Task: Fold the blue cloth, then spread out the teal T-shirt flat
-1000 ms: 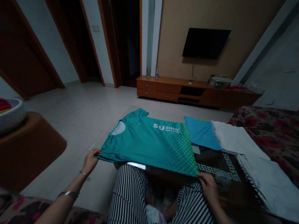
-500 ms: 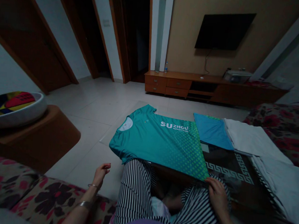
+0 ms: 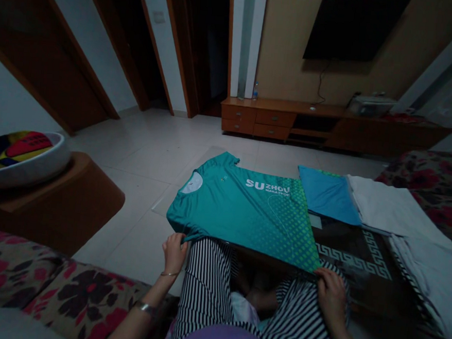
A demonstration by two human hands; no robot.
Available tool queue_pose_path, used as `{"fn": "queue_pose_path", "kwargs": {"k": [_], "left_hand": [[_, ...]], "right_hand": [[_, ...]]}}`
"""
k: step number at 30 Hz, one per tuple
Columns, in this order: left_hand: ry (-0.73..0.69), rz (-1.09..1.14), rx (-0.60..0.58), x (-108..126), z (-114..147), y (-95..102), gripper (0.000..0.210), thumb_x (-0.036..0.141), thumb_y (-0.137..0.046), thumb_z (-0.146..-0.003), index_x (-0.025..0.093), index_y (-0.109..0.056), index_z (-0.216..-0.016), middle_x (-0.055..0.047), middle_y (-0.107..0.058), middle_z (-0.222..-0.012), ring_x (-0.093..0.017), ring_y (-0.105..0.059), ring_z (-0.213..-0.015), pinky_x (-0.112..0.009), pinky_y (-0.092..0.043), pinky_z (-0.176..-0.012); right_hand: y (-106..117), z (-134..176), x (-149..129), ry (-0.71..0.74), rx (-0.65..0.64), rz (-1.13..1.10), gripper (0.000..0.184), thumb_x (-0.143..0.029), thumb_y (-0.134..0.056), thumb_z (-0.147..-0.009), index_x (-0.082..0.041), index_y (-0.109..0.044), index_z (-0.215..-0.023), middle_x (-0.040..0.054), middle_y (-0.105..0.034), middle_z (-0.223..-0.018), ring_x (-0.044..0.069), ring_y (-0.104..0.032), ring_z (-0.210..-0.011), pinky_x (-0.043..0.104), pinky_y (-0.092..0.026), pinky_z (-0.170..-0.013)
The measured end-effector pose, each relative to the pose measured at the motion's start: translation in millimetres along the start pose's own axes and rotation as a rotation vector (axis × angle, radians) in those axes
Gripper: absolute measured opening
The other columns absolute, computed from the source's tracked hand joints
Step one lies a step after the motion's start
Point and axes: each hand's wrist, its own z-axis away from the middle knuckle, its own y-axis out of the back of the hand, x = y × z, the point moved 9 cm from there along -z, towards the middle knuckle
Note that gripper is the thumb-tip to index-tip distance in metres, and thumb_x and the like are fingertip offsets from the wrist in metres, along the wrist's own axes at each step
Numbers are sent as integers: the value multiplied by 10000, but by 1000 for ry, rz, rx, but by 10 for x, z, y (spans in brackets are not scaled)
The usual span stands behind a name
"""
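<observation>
A home living room: a wall-mounted television (image 3: 356,23) at one o'clock above a low wooden cabinet (image 3: 322,125), floral sofas (image 3: 47,291) at eight and three o'clock, tiled floor (image 3: 141,158), dark wooden doorways (image 3: 204,39) at eleven.

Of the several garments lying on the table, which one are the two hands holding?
The teal T-shirt with the white "SUZHOU" print: the left hand grips its near sleeve edge and the right hand its hem corner. The blue garment and the white cloths lie untouched.

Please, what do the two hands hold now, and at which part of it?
Both hold the teal shirt by its near edge: the left hand grips the shoulder end, near the sleeve, the right hand the hem corner.
</observation>
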Motion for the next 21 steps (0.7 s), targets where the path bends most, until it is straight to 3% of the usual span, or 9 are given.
{"fn": "queue_pose_path", "kwargs": {"k": [2, 5, 8, 11, 15, 18, 21], "left_hand": [[-85, 14, 34, 151, 135, 135, 121, 179, -482, -858, 165, -584, -923, -92, -632, -957, -250, -539, -982, -407, -336, -906], [-191, 48, -21, 373, 360, 169, 148, 166, -474, -864, 171, -590, -955, -80, -632, -942, -240, -535, -960, -417, -321, -939], [-235, 102, -156, 494, 547, 15, 182, 193, -445, -895, 183, -614, -961, -74, -624, -926, -239, -530, -943, -417, -342, -919], [-190, 220, -259, 433, 659, -166, 199, 284, -468, -906, 208, -643, -964, -93, -622, -946, -250, -539, -945, -396, -386, -872], [45, 467, -172, -19, 649, -271, 216, 361, -479, -889, 211, -627, -932, -106, -613, -959, -255, -565, -954, -389, -432, -880], [412, 609, -18, -646, 601, -389, 280, 387, -528, -842, 179, -586, -1020, -128, -584, -1088, -269, -545, -1079, -413, -423, -971], [708, 693, 34, -1135, 531, -612, 455, 401, -566, -808, 136, -513, -1174, -182, -513, -1271, -289, -469, -1238, -441, -377, -1045]], "right_hand": [[3, 1, 0, -6, 1, 6, 207, -207, -446, -843, -172, -635, -919, 106, -643, -991, 255, -545, -969, 411, -416, -871], [9, 1, -4, -10, 3, 17, 216, -211, -437, -845, -168, -636, -919, 109, -641, -992, 257, -543, -975, 417, -409, -879], [20, -2, -15, -8, 9, 27, 222, -211, -432, -842, -167, -637, -914, 114, -641, -991, 261, -545, -976, 420, -403, -878], [27, -5, -27, -8, 3, 30, 226, -215, -427, -842, -170, -636, -914, 119, -643, -993, 269, -546, -975, 427, -399, -877], [32, -5, -32, -15, -5, 24, 233, -231, -424, -841, -173, -635, -921, 127, -642, -996, 282, -546, -984, 440, -395, -882], [31, -1, -26, -21, -1, 21, 232, -244, -426, -843, -176, -638, -913, 127, -640, -994, 287, -546, -986, 444, -394, -887], [26, 5, -12, -26, 6, 10, 229, -254, -425, -850, -181, -636, -904, 122, -640, -992, 282, -548, -984, 441, -388, -901]]}}
